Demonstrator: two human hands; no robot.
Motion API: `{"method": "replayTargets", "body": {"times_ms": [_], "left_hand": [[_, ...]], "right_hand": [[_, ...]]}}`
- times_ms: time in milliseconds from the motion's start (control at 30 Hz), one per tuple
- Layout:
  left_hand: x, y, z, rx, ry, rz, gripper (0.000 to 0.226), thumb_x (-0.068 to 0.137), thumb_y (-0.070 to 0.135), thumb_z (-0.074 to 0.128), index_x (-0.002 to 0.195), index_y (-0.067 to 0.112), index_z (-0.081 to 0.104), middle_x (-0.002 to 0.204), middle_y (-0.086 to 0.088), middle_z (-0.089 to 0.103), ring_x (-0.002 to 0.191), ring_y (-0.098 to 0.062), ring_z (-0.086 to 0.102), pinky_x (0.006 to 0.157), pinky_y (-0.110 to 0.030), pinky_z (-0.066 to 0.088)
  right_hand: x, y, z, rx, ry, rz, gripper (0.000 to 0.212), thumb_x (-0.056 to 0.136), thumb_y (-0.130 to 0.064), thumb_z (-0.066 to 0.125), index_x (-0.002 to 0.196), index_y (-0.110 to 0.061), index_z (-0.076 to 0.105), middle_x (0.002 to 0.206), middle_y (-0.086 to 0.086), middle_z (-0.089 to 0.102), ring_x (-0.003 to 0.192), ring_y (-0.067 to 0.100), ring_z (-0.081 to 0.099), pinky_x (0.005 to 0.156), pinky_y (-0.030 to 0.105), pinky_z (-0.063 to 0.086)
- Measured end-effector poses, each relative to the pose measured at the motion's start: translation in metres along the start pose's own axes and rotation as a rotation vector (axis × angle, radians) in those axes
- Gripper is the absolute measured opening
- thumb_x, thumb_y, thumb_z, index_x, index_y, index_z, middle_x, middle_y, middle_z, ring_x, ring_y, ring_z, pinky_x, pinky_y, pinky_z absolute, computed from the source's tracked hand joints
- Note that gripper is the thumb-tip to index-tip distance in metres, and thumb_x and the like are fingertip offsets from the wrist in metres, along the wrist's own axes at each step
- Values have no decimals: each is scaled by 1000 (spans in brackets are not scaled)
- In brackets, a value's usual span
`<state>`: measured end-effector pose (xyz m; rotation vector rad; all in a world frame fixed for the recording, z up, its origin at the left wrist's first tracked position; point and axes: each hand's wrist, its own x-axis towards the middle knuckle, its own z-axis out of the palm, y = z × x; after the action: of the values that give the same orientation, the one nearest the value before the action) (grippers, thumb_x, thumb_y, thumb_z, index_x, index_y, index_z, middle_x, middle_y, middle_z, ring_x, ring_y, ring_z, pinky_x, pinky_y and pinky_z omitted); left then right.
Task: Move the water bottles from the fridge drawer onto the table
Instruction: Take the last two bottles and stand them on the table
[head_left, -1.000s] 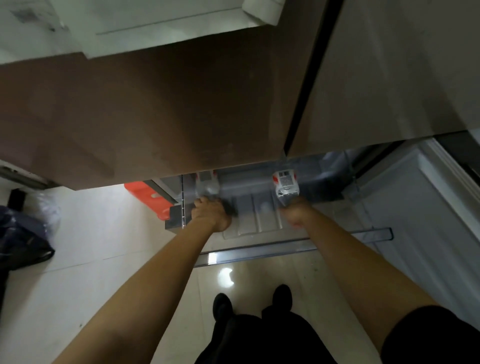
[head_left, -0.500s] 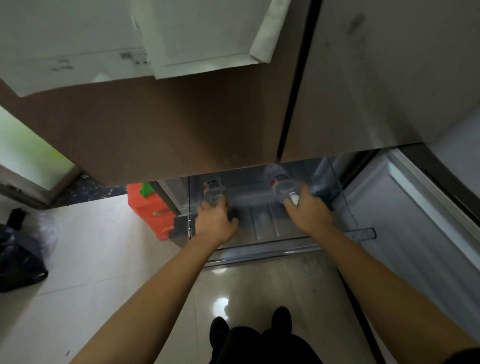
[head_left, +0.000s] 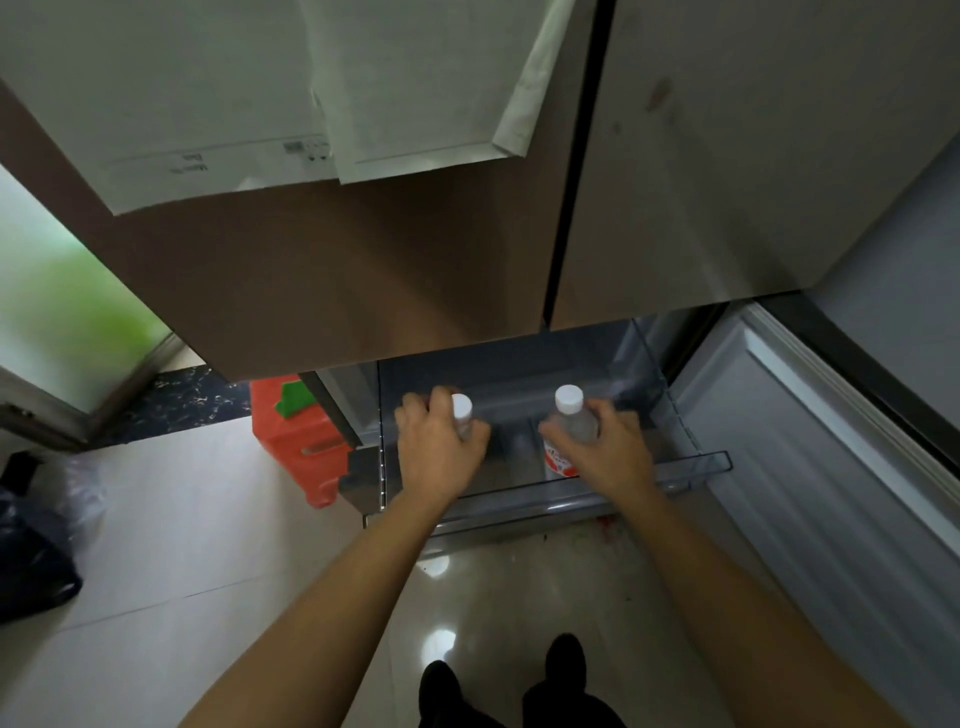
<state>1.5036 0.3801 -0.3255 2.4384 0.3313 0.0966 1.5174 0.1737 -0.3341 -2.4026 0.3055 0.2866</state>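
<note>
I look down into the open clear fridge drawer (head_left: 696, 460) below the closed upper doors. My left hand (head_left: 436, 452) grips a water bottle (head_left: 461, 411) with a white cap; most of that bottle is hidden by my fingers. My right hand (head_left: 605, 449) grips a second clear water bottle (head_left: 571, 421) with a white cap and a red and white label. Both bottles stand upright over the drawer. No table is in view.
Brown and grey fridge doors (head_left: 363, 291) hang over the drawer, with white sheets stuck on them. An open lower door (head_left: 831, 493) stands at the right. An orange plastic stool (head_left: 296, 441) sits left of the drawer, a dark bag (head_left: 31, 561) lies on the tiled floor at far left.
Both bottles have turned from lying with their bases toward me to standing upright with caps up. My hands have shifted their hold on them, and my view has tilted upward.
</note>
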Motion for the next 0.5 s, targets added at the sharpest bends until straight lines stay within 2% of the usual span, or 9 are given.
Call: {"method": "replayTargets", "body": {"times_ms": [67, 167, 233, 367, 433, 500], "left_hand": [[-5, -6, 6, -140, -56, -96, 52, 80, 29, 74, 124, 19, 48, 120, -11, 44, 108, -31, 49, 87, -36, 44], [-10, -15, 12, -217, -98, -159, 66, 76, 28, 81, 129, 22, 41, 122, -8, 54, 108, -30, 57, 90, -41, 50], [-13, -18, 13, -236, -58, -177, 65, 75, 25, 82, 127, 21, 43, 118, -9, 61, 106, -31, 61, 90, -44, 52], [-17, -18, 9, -302, 46, -193, 55, 76, 27, 81, 117, 26, 43, 109, -6, 63, 99, -27, 64, 88, -47, 55], [-22, -14, 2, -345, 114, -172, 57, 77, 23, 82, 116, 27, 40, 107, -1, 60, 99, -21, 62, 88, -38, 52], [-27, -9, -6, -394, 154, -145, 64, 77, 21, 83, 118, 28, 35, 108, 6, 56, 98, -8, 59, 86, -27, 48]], "right_hand": [[-2, 5, 6, -123, -83, -70, 85, 68, -66, 76, 137, -34, 39, 137, 4, 42, 119, 28, 54, 95, 44, 48], [-1, 5, 11, -105, -104, -106, 79, 75, -56, 75, 139, -32, 36, 132, 0, 57, 114, 26, 59, 85, 36, 47], [1, 6, 12, -94, -95, -94, 79, 78, -55, 73, 142, -31, 32, 129, 1, 61, 112, 26, 60, 81, 33, 43], [-1, 12, 8, 21, -41, -107, 80, 77, -49, 78, 142, -31, 34, 133, 4, 59, 117, 28, 58, 87, 38, 48], [-4, 12, 8, 114, -12, -175, 79, 77, -41, 81, 141, -32, 36, 137, 6, 56, 121, 28, 55, 91, 38, 49], [-5, 8, 9, 198, 7, -254, 79, 78, -35, 82, 142, -32, 35, 141, 5, 52, 126, 27, 52, 97, 39, 48]]}}
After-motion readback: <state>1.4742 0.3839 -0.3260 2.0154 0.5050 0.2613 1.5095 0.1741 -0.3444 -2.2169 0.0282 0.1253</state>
